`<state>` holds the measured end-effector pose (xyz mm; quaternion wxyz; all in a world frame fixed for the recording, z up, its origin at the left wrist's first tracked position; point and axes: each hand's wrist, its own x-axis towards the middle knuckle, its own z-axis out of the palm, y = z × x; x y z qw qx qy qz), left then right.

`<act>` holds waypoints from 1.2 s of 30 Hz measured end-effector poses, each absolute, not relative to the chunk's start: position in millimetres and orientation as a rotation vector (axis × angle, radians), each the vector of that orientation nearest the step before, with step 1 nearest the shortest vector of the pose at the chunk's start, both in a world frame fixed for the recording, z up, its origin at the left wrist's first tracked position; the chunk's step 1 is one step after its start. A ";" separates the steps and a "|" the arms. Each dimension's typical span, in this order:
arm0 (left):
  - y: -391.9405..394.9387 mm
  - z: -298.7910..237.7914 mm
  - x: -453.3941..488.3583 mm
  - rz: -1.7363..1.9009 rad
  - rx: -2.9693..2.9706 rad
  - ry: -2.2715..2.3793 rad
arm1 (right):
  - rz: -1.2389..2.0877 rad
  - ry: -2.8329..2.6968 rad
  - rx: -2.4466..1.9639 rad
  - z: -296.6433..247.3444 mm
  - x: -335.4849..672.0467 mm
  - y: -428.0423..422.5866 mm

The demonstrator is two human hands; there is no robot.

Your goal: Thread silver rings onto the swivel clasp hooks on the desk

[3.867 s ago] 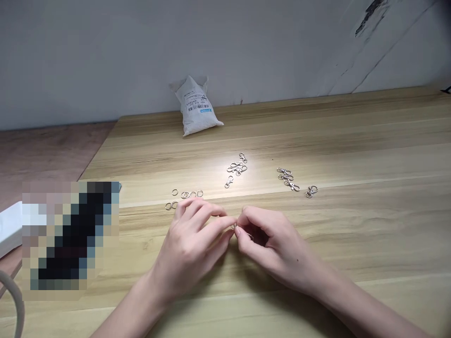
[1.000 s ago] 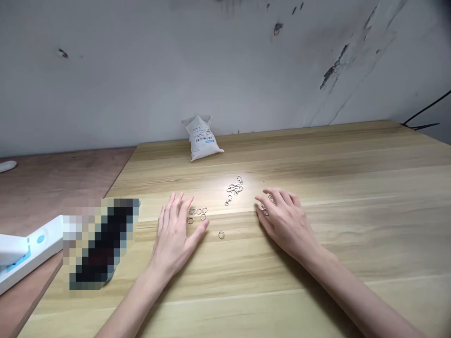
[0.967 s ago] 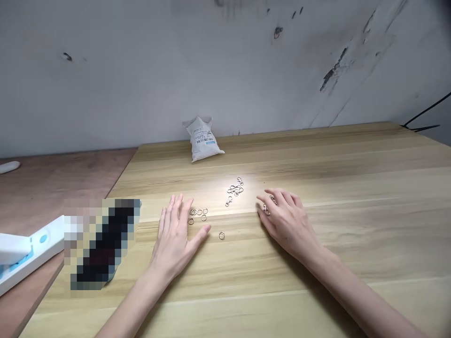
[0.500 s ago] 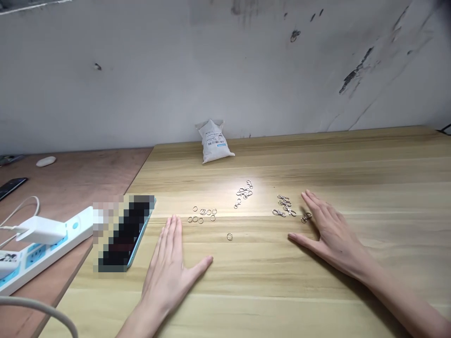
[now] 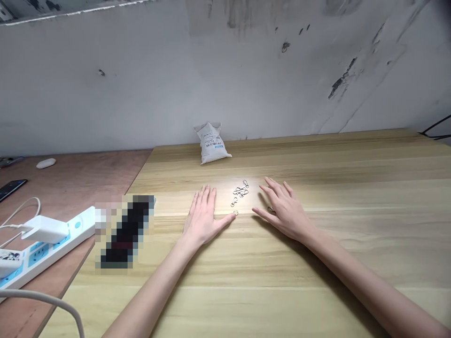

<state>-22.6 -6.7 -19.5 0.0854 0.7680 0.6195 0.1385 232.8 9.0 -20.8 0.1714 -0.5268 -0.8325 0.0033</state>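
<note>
Palm down on the wooden tabletop, my left hand [image 5: 203,218] covers the spot where several split rings lay; its thumb tip touches one small metal ring [image 5: 236,213]. My right hand [image 5: 285,209] is spread over the table to the right, fingers apart, and a metal swivel clasp [image 5: 270,210] shows between its thumb and forefinger. Other clasps on that side are hidden beneath the hand. Between the two hands lies a small cluster of silver swivel clasps [image 5: 241,191], with a single clasp [image 5: 234,202] just in front of it.
A white plastic pouch [image 5: 213,144] with a label stands near the wall. On the left are a pixelated phone [image 5: 127,230], a white power strip [image 5: 79,225] with plugged chargers, a grey cable [image 5: 45,300], another phone [image 5: 12,188] and a white oval case [image 5: 45,163].
Both hands have moved forward and inward, closer to the clasp cluster. My left hand now covers the rings, and my right hand covers most of the right-hand clasps. The view has shifted slightly.
</note>
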 end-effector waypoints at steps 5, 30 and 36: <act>1.1 -20.0 -23.4 0.468 2.347 1.798 | 0.023 -2.367 -1.384 5.3 193.5 22.5; -56.5 -10.5 -65.8 0.530 2.636 1.636 | -0.055 -2.630 -1.147 -7.8 154.0 9.2; -43.5 -17.1 -59.0 0.485 2.483 1.780 | 0.191 -2.551 -1.548 -11.8 156.2 50.7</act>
